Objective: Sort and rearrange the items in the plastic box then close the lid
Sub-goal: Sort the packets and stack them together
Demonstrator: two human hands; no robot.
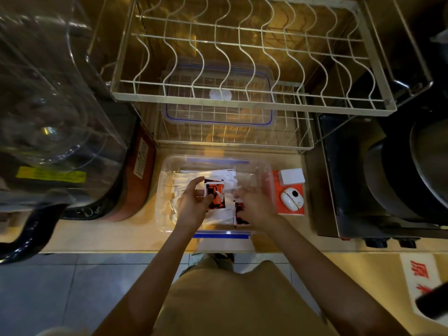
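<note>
A clear plastic box [167,170] with blue clips stands open on the counter in front of me. Several white paper-wrapped sticks [184,181] lie inside it, mostly at the left and back. My left hand [192,206] is inside the box and grips a stack of red-and-black sachets [215,194], held upright. My right hand [254,204] hovers low in the box's right half, fingers spread, over more red-and-black sachets [241,215]; whether it touches them is unclear. The clear lid [218,98] with a blue seal rests on the lower wire rack behind the box.
A two-tier wire dish rack [242,98] stands behind the box. A white device [292,198] sits on an orange box [288,209] to the right, with a dark appliance [351,178] beyond. A clear drink dispenser [55,105] fills the left side.
</note>
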